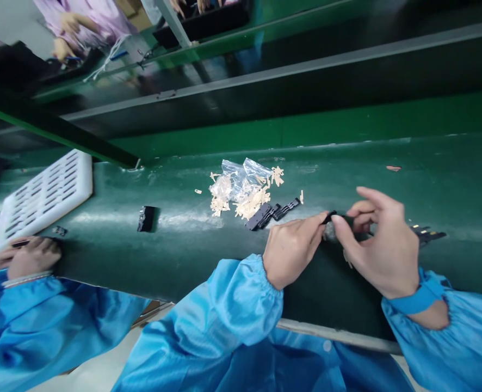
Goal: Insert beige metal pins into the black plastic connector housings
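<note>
My left hand (293, 247) pinches a small black plastic part (329, 216) between thumb and fingers, just above the green bench. From the other side my right hand (382, 242) closes on the same part, its thumb against it and its index finger raised. Its exact shape is mostly covered by my fingers. Left of my hands lie several black plastic strips (259, 216), beside a heap of small cream-coloured pieces (252, 202) with clear plastic bags (239, 177). More dark parts with brass-coloured bits (426, 234) lie partly behind my right hand.
A co-worker's hands (35, 258) work at the left, near a white slotted tray (45, 190). A black block (146, 218) lies between us on the bench (175, 245). A dark green post (61, 128) slants down to the bench. People in pink (90, 19) sit across.
</note>
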`<state>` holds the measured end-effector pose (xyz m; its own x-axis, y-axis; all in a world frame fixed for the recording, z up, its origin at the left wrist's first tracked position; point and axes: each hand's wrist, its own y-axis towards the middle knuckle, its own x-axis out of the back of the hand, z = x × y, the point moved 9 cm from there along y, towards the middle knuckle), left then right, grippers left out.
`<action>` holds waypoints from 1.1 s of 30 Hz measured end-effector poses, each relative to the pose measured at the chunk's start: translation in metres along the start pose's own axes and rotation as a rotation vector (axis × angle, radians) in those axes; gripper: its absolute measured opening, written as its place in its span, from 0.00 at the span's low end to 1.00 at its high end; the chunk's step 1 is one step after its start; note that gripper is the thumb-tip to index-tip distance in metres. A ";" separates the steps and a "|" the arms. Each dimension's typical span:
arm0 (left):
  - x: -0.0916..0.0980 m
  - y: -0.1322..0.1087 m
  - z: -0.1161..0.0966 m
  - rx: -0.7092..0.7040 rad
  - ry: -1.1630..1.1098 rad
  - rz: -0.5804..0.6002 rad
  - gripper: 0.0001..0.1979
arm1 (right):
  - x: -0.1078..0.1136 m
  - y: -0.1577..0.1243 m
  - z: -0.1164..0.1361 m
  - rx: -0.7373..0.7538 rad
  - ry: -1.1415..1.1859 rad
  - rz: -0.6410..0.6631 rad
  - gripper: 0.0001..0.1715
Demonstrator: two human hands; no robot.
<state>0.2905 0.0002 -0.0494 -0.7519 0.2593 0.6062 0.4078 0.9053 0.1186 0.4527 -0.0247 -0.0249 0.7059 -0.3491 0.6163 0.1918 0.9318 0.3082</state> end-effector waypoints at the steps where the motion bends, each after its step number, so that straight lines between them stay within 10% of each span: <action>1: -0.002 0.001 0.005 0.059 -0.101 0.020 0.16 | 0.003 0.000 -0.001 0.008 0.029 -0.014 0.23; 7: -0.016 0.000 0.022 0.358 -0.707 0.072 0.13 | -0.008 0.005 -0.003 -0.059 0.218 0.191 0.04; 24: -0.003 -0.001 0.006 0.081 -0.490 0.005 0.09 | -0.015 0.006 -0.011 -0.192 0.283 0.214 0.07; 33: -0.010 0.002 0.013 0.229 -0.722 0.104 0.11 | -0.022 0.006 -0.017 -0.254 0.411 0.307 0.11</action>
<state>0.2917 0.0038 -0.0655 -0.8997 0.4311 -0.0684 0.4365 0.8910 -0.1251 0.4496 -0.0094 -0.0484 0.9525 -0.0384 0.3021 0.0578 0.9968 -0.0556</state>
